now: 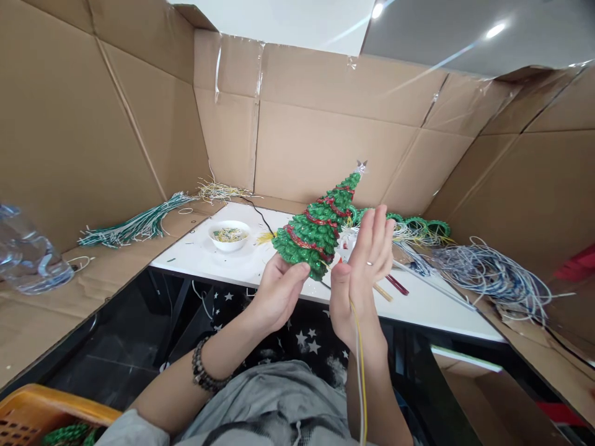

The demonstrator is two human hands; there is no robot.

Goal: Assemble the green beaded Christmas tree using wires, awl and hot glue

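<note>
My left hand [280,290] grips a green artificial Christmas tree [316,232] by its base, thumb on the near side. The tree leans to the right, with red glittery garland around it and a silver star [361,166] at its tip. My right hand [360,282] is raised just right of the base, its fingers stretched upward and a ring on one of them. A yellow and white wire pair [359,371] runs along this hand by the thumb and hangs down past the forearm. Where the wires lie behind the palm is hidden.
A white bowl [229,235] with wire bits stands on the white table [186,254]. Green-white wires [134,220] lie left; blue-white wires [497,275] lie right. A water bottle [30,254] stands far left, an orange basket [51,406] below. Cardboard walls [334,130] enclose the table.
</note>
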